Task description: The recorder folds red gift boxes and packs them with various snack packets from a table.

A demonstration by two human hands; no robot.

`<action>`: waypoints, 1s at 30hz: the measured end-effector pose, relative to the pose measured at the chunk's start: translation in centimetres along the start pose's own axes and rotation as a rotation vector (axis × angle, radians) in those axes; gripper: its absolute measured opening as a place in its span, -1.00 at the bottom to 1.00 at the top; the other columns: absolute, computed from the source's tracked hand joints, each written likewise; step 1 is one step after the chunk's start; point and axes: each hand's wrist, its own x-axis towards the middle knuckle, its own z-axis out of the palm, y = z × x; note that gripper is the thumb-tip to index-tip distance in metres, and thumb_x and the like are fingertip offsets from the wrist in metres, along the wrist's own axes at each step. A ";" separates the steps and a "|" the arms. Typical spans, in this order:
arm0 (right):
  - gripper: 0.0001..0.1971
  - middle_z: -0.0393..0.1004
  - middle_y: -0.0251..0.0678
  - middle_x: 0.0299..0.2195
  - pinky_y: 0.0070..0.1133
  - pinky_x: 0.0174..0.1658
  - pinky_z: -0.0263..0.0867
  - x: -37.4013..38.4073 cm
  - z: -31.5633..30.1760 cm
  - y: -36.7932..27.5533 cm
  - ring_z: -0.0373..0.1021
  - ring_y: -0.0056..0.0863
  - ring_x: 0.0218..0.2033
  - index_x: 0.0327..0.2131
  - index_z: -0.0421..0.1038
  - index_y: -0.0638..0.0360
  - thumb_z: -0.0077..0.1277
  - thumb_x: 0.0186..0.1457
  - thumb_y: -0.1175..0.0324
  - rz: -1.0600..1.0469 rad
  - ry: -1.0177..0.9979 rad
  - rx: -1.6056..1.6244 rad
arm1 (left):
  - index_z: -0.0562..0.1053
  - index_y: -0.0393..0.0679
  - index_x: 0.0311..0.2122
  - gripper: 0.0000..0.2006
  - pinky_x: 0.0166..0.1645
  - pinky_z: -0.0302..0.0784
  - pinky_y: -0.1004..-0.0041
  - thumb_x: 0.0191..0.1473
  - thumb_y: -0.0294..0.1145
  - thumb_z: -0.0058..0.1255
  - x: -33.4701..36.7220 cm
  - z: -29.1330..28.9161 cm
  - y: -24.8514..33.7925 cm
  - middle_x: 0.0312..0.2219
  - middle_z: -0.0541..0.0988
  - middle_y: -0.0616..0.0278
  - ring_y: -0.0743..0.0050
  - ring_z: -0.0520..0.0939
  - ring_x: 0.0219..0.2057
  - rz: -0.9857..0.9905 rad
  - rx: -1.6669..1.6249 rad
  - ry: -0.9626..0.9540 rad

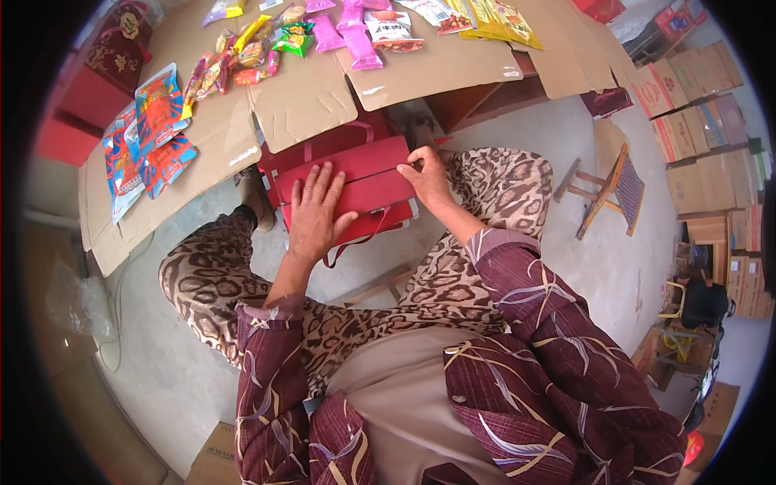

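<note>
The cardboard-topped desk (303,113) spans the upper frame. Arrangement: overlapping red-and-blue snack pouches (162,111), upper left; small wrapped snacks (212,77) in mixed colours, to their right; a green packet (294,44), beside these; pink sachets (327,34) and a white-and-red snack bag (394,31), top centre; yellow packets (508,24), right of top centre.

Maroon swirl-patterned sleeves (550,311), leopard-print trousers (206,275), apparently beige top (404,388)

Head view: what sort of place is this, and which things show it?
Probably a storeroom or packing area, going by the stacked cardboard boxes, packaged snacks spread on flattened cardboard, and red box.
</note>
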 end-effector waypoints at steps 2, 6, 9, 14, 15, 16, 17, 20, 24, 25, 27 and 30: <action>-0.64 0.45 -0.18 -0.21 -0.47 -0.10 0.34 -0.3 0.2 -1.0 0.42 -0.33 -0.18 -0.16 0.37 0.20 0.23 -0.04 0.35 0.071 0.011 0.087 | 0.13 -0.03 0.32 -0.24 0.34 -0.05 -0.06 0.09 0.10 0.01 -0.5 -0.1 -0.6 0.31 0.11 0.11 0.08 0.07 0.34 -0.158 -0.020 0.140; -0.43 0.38 -0.02 0.05 -0.48 0.07 0.29 -0.5 -0.1 -2.3 0.39 -0.29 0.03 0.12 0.25 0.29 0.09 0.14 0.16 0.241 -0.048 0.260 | 0.12 -0.24 0.29 -0.33 0.32 0.04 0.08 0.24 0.01 -0.10 -2.3 1.4 -4.4 0.26 0.18 -0.08 -0.01 0.16 0.30 -0.548 -0.386 0.486; -0.41 0.35 -0.03 0.12 -0.47 0.13 0.24 -0.3 0.1 -1.3 0.34 -0.26 0.09 0.20 0.18 0.26 -0.08 0.24 0.07 0.302 -0.148 0.208 | 0.07 -0.34 0.29 -0.33 0.31 0.07 0.27 0.29 -0.04 -0.15 -3.0 3.2 -5.1 0.25 0.20 -0.13 0.04 0.21 0.28 -0.646 -0.789 0.513; -0.46 0.40 -0.11 0.07 -0.46 0.12 0.23 -1.1 0.9 -2.0 0.35 -0.30 0.07 0.21 0.18 0.17 -0.15 0.26 0.09 0.277 -0.187 0.305 | 0.01 -0.34 0.32 -0.33 0.30 0.08 0.37 0.31 -0.07 -0.17 -3.4 4.4 -4.5 0.27 0.18 -0.07 0.18 0.22 0.27 -0.696 -0.989 0.434; -0.48 0.41 -0.14 0.05 -0.46 0.11 0.23 -1.2 1.1 -2.8 0.35 -0.34 0.06 0.21 0.19 0.13 -0.13 0.26 0.10 0.291 -0.203 0.357 | 0.03 -0.32 0.32 -0.34 0.29 0.11 0.38 0.30 -0.07 -0.16 -3.8 4.2 -4.8 0.25 0.22 -0.04 0.21 0.25 0.25 -0.682 -1.023 0.440; -0.48 0.41 -0.14 0.05 -0.46 0.11 0.23 -1.2 1.1 -2.3 0.35 -0.34 0.06 0.21 0.19 0.13 -0.13 0.26 0.10 0.292 -0.198 0.355 | 0.06 -0.30 0.31 -0.36 0.27 0.14 0.39 0.30 -0.08 -0.15 -3.6 4.1 -4.9 0.23 0.25 -0.02 0.25 0.28 0.23 -0.656 -1.063 0.441; -0.49 0.42 -0.14 0.03 -0.46 0.09 0.24 -1.2 1.1 -1.9 0.36 -0.36 0.04 0.20 0.20 0.11 -0.13 0.25 0.11 0.283 -0.171 0.342 | 0.08 -0.28 0.31 -0.37 0.26 0.17 0.40 0.29 -0.09 -0.14 -3.4 4.0 -4.8 0.21 0.28 0.01 0.29 0.31 0.20 -0.630 -1.103 0.441; -0.50 0.44 -0.15 0.00 -0.46 0.08 0.25 -1.3 1.1 -1.3 0.37 -0.38 0.01 0.19 0.22 0.10 -0.11 0.24 0.12 0.267 -0.143 0.332 | 0.13 -0.23 0.29 -0.42 0.22 0.22 0.42 0.30 -0.13 -0.13 -3.0 4.9 -4.2 0.14 0.36 0.08 0.33 0.38 0.13 -0.675 -1.097 0.451; -0.51 0.44 -0.16 0.00 -0.47 0.08 0.25 -1.6 1.3 -2.5 0.36 -0.40 0.02 0.17 0.24 0.12 -0.12 0.25 0.11 0.277 -0.143 0.314 | 0.16 -0.21 0.28 -0.46 0.20 0.24 0.44 0.30 -0.18 -0.12 -3.4 5.3 -4.7 0.12 0.39 0.11 0.35 0.41 0.11 -0.662 -1.054 0.490; -0.51 0.44 -0.16 0.00 -0.47 0.08 0.25 -1.4 1.0 -2.4 0.36 -0.40 0.02 0.17 0.24 0.12 -0.12 0.25 0.11 0.273 -0.138 0.313 | 0.17 -0.22 0.28 -0.44 0.19 0.25 0.43 0.29 -0.12 -0.13 -3.2 5.2 -4.8 0.12 0.39 0.11 0.35 0.41 0.10 -0.668 -1.055 0.493; -0.46 0.40 -0.11 0.07 -0.47 0.14 0.19 -0.8 0.5 -2.1 0.31 -0.36 0.10 0.18 0.21 0.21 -0.19 0.29 0.04 0.353 -0.155 0.399 | 0.18 -0.23 0.27 -0.42 0.19 0.26 0.43 0.29 -0.06 -0.14 -3.0 5.1 -5.2 0.11 0.39 0.12 0.35 0.42 0.09 -0.668 -1.058 0.498; -0.36 0.28 -0.08 0.18 -0.47 0.24 0.08 -0.3 0.0 -3.0 0.20 -0.31 0.22 0.20 0.17 0.31 -0.28 0.31 -0.06 0.425 -0.009 0.316 | 0.16 -0.37 0.26 -0.24 0.23 0.22 0.37 0.27 0.19 -0.29 -4.1 4.7 -7.5 0.15 0.35 0.04 0.31 0.38 0.14 -0.892 -1.195 0.503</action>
